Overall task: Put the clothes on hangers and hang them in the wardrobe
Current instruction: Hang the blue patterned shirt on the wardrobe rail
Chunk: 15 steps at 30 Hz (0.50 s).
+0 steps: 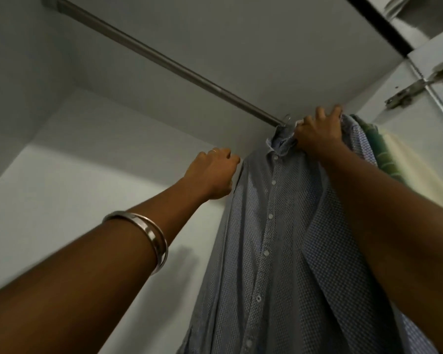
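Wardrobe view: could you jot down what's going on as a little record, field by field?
place: inside a white wardrobe, seen from below
rail: metal, running under the top panel
shirt: blue checked, buttoned, hanging on the rail by a hanger hook
left hand: closed on the shirt's shoulder edge
right hand: gripping at the collar
other clothes: a green garment and a cream garment, hanging to the shirt's right
bracelet: silver, on the left forearm
hinge: on the door, upper right

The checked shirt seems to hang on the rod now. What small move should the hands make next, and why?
Probably release the checked shirt: its hanger hook already sits at the rod, while the right hand grips the collar and the left hand its shoulder.
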Available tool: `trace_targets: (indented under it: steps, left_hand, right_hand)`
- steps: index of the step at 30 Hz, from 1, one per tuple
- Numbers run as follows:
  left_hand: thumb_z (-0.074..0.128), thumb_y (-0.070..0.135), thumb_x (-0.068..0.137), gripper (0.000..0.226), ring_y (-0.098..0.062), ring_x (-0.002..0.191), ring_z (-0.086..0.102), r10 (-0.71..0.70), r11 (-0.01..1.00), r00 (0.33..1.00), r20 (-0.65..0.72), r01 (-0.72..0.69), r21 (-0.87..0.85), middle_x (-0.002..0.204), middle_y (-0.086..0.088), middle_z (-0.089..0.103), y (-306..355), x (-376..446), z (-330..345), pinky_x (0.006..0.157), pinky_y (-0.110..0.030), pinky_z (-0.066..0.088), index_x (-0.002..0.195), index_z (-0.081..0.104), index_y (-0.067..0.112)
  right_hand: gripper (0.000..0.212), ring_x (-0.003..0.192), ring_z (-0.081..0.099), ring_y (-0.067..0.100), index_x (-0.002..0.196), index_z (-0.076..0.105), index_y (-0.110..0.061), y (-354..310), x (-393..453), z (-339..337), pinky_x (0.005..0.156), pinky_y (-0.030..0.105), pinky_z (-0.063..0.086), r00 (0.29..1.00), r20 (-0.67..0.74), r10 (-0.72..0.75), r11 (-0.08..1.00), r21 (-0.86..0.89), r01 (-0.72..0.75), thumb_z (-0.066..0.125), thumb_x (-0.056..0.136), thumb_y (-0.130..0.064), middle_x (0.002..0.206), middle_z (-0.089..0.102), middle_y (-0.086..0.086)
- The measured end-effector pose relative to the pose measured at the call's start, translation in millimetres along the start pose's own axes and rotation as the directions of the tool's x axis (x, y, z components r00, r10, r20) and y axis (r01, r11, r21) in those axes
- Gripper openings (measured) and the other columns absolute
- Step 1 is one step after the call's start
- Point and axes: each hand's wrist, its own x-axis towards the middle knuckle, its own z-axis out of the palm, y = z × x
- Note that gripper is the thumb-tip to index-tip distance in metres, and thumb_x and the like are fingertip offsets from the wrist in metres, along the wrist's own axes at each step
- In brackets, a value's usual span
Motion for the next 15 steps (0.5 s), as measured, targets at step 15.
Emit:
trace_targets:
  steps: [15]
  left_hand:
    - [0.056, 0.024, 0.09, 0.055, -0.03, 0.121, 0.047, 0.033, 0.999, 0.983, 0.18, -0.035, 0.008, 0.137, -0.011, 0.042, 19, -14, -13, 0.094, -0.043, 0.042, 0.141, 0.036, 0.017]
  right_hand:
    - [0.054, 0.125, 0.041, 0.045, 0.143, 0.033, -0.018, 34, -22, -4, 0.098, 0.06, 0.037, 0.999, -0.038, 0.024, 0.903, 0.43, -0.006, 0.055, 0.094, -0.022, 0.14, 0.041, 0.02]
